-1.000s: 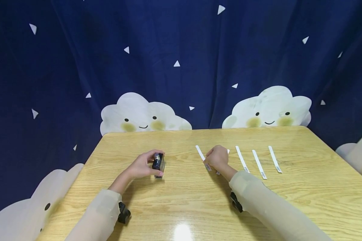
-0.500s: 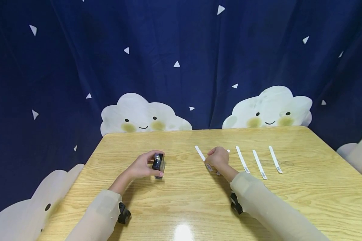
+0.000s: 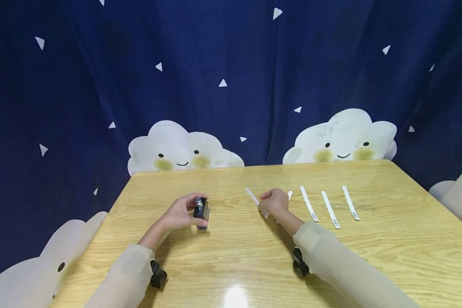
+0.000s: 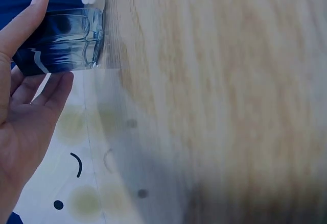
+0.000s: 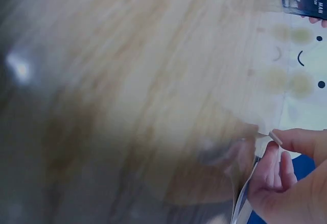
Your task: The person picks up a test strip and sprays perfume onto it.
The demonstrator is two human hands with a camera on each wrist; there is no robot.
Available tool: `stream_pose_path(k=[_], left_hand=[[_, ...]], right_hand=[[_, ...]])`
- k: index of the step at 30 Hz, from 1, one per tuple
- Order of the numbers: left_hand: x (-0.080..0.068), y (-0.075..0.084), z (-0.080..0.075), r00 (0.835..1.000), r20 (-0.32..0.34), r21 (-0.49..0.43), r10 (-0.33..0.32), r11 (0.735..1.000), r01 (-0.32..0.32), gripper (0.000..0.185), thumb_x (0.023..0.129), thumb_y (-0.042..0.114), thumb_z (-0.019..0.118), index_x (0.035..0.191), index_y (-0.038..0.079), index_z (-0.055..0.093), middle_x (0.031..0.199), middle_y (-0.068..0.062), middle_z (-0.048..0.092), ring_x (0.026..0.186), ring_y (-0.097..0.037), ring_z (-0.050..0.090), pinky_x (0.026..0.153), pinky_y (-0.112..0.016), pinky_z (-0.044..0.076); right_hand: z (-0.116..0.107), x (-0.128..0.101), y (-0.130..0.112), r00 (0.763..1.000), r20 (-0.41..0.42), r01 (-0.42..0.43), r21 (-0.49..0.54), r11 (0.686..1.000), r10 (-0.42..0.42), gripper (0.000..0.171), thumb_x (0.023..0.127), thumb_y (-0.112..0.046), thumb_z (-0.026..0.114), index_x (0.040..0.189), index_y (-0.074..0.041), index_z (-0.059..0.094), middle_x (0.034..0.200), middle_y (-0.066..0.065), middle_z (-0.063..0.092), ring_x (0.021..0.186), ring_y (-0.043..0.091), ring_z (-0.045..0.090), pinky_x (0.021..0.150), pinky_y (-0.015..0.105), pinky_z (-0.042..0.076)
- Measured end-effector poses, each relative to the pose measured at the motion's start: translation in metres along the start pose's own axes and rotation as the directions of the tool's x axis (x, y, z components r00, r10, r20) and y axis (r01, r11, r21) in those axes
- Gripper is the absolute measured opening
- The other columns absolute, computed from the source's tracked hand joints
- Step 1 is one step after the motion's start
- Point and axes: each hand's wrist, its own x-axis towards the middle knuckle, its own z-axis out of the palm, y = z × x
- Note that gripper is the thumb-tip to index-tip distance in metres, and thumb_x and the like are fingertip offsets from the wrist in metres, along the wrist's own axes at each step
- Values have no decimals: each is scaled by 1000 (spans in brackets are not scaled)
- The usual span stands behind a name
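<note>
A dark blue glass perfume bottle (image 3: 201, 209) with a silvery nozzle on top stands at the left of the table, and my left hand (image 3: 177, 214) grips it between thumb and fingers. Its thick clear base shows in the left wrist view. Lettering on its label is visible at the upper right corner of the right wrist view. My right hand (image 3: 275, 202) pinches a narrow white paper strip (image 3: 252, 195) near its printed lower end, with fingertips close to the wood. Behind that hand a second white strip (image 3: 290, 194) is mostly hidden.
To the right of my right hand lie three more printed paper strips (image 3: 309, 203), spaced apart and slanting the same way. The wooden table (image 3: 223, 265) ends at a dark blue curtain (image 3: 200, 64) with white clouds. Each wrist carries a small black camera (image 3: 158, 274).
The strip at my right fingers has shifted slightly left and looks greyer, as if tilted. My right hand moved a little left with it. The left hand and bottle stay in place.
</note>
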Motion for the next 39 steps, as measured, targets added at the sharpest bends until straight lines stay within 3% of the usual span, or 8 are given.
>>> stream_pose_path(k=[5,8,13,20,26,31,39], left_hand=[[-1,2,2,1000,7,-9,-12,1000,13,73,73,18,84,136,4,50,129,-19,59,116,-34,58,106,-52,45],[-1,5,2,1000,4,-16,-22,1000,22,72,76,19,82,138,5,48,127,-18,60,116,-33,58,106,-52,44],[1,10,2,1000,-7,-14,-27,1000,27,68,83,21,76,141,7,44,127,-18,59,116,-30,57,103,-46,49],[0,19,4,1000,-18,-18,11,1000,-11,70,89,23,70,146,4,35,133,-24,52,116,-31,56,98,-39,53],[-1,25,8,989,-124,17,79,997,-77,68,81,21,78,140,7,47,128,-22,59,116,-32,59,102,-44,50],[-2,29,8,976,-196,40,91,996,-84,67,75,21,83,135,14,52,124,-16,64,115,-31,61,100,-44,51],[-4,38,9,970,-220,51,105,994,-96,71,69,20,87,132,12,54,119,-13,65,109,-27,62,99,-41,53]], right_hand=[[0,-3,-1,1000,7,7,36,999,-7,20,69,-4,78,89,-4,76,89,12,75,89,25,67,84,35,56],[0,-3,-2,1000,27,12,66,998,-13,19,71,-5,78,89,-3,76,95,14,75,93,27,67,85,36,56],[0,-3,-2,998,56,2,97,995,-8,17,72,-6,77,88,-5,77,105,14,73,95,24,65,80,30,56],[-2,-6,-1,993,120,-26,186,982,4,20,75,-4,75,95,0,75,102,18,73,64,8,61,60,19,54],[-4,-10,-1,977,210,-96,343,935,23,29,78,0,73,105,7,70,95,16,75,62,3,61,61,20,57],[-9,-15,-2,957,289,-153,437,886,22,34,81,2,70,113,11,64,77,2,73,62,3,63,63,18,58],[-20,-15,-1,913,407,-256,523,813,26,45,85,2,65,128,13,53,67,-9,67,62,0,63,68,15,57]])
